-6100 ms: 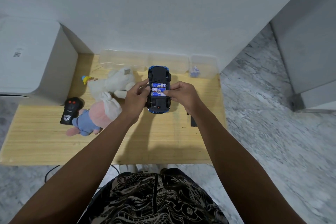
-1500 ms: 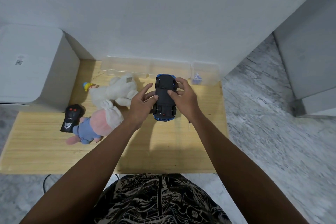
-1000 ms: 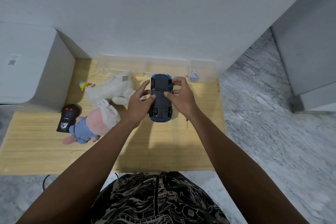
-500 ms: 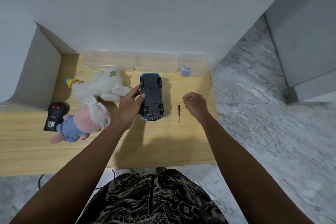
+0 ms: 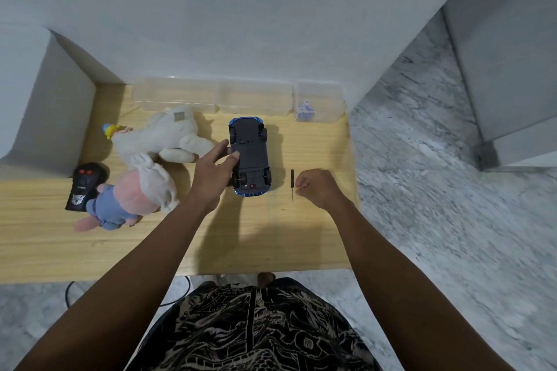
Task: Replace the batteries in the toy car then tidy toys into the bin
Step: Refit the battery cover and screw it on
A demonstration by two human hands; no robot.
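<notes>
Two bare forearms enter from bottom corners, no sleeves visible on either. Left hand and right hand bare: no rings, watch or bands discernible. Torso at bottom centre covered by black fabric garment with dense off-white line-drawn print; central vertical seam or placket down front. Possibly shirt, cut unclear from this angle.

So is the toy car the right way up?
No, the toy car lies upside down on the table, wheels and black underside facing up.
</notes>
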